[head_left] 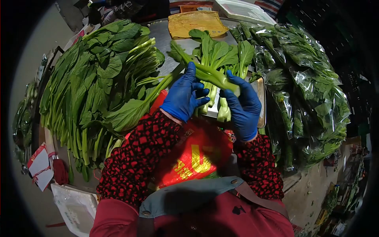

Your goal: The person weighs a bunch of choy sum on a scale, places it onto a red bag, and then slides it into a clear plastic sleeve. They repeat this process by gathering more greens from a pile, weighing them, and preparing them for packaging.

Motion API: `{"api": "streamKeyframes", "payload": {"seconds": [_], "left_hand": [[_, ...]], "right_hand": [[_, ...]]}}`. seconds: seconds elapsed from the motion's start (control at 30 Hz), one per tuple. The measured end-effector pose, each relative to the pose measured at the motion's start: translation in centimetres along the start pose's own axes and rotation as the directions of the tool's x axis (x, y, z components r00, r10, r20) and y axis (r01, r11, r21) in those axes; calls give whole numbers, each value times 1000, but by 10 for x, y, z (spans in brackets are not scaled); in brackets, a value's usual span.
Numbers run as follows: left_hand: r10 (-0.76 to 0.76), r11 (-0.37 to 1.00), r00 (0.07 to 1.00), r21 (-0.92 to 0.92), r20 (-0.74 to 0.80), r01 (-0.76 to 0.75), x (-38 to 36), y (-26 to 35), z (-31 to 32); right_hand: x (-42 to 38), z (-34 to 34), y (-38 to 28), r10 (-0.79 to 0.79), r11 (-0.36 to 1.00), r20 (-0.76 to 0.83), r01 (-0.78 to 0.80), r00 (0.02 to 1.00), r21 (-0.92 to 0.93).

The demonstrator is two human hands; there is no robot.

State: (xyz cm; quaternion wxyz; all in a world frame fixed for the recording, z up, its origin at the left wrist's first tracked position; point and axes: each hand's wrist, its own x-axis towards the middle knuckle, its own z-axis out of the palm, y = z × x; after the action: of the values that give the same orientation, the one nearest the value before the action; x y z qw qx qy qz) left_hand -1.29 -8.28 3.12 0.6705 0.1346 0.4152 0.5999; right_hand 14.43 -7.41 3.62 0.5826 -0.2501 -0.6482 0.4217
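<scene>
Both my hands wear blue gloves and work on one thick, pale-green leafy vegetable stalk [215,76], which lies slantwise between them. My right hand [245,106] pinches its cut base between thumb and fingers. My left hand [183,94] has its fingers curled, with one finger and the thumb against the stalk's middle. Just beyond and below them, several more leafy green stalks [223,108] rest on a metal tray [261,102]. A long leaf [128,112] from the left pile reaches toward my left wrist.
A large heap of loose leafy greens [90,79] stands at the left. Bagged greens [292,87] are stacked at the right. A yellow packet [195,24] lies at the back, near a white foam box [244,12]. A red plastic bag [189,158] is below my hands.
</scene>
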Motion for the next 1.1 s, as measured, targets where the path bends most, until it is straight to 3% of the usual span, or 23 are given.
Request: {"api": "streamKeyframes", "payload": {"seconds": [0.07,0.13,0.17,0.2,0.23,0.27,0.3,0.33,0.4,0.57,0.63,0.77,0.87,0.93,0.97,1.0,1.03,1.1], "left_hand": [[93,995,994,35,-53,-91,-7,6,-10],[158,987,983,3,-89,-158,-17,9,-15],[204,979,979,11,-28,-204,-25,11,-18],[204,979,978,14,-36,-204,-29,13,-22],[289,949,957,122,31,-291,-34,14,-27],[359,900,927,223,105,-374,-39,14,-30],[379,876,922,288,84,-386,-45,13,-32],[374,877,924,295,78,-379,-48,8,-35],[443,797,889,404,115,-449,-51,-4,-43],[545,767,836,363,64,-528,-67,-23,-39],[529,806,845,360,-80,-471,-71,-20,-42],[581,758,812,401,-59,-514,-73,-30,-49],[487,770,873,460,25,-442,-82,-31,-61],[492,778,869,420,59,-468,-87,-30,-64],[485,811,874,355,36,-465,-89,-30,-64],[478,839,878,289,14,-461,-91,-29,-65],[482,837,876,289,9,-464,-91,-29,-68],[550,788,831,274,88,-551,-91,-28,-74]], "right_hand": [[-8,-2,-10,209,926,-44,-183,977,330],[-20,-7,-2,267,881,32,-258,963,396],[-26,-6,-1,295,855,63,-293,953,428],[-33,-8,4,352,859,80,-356,933,368],[-37,-8,8,288,927,113,-307,951,217],[-40,-8,11,231,968,156,-243,961,64],[-41,-10,13,135,979,261,-87,956,-185],[-43,-8,12,141,979,259,-96,955,-179],[-46,-2,4,132,914,389,40,912,-404],[-59,21,-1,170,916,315,-31,934,-401],[-62,29,-12,-7,877,286,143,958,-459],[-68,34,-10,11,846,367,187,930,-499],[-70,33,12,23,888,284,110,959,-445],[-70,29,19,229,961,361,-150,904,-233],[-70,29,17,229,961,366,-150,902,-231],[-69,28,13,374,918,416,-394,829,-40],[-67,30,8,484,779,493,-613,723,134],[-65,32,4,495,746,523,-648,694,153]]}}
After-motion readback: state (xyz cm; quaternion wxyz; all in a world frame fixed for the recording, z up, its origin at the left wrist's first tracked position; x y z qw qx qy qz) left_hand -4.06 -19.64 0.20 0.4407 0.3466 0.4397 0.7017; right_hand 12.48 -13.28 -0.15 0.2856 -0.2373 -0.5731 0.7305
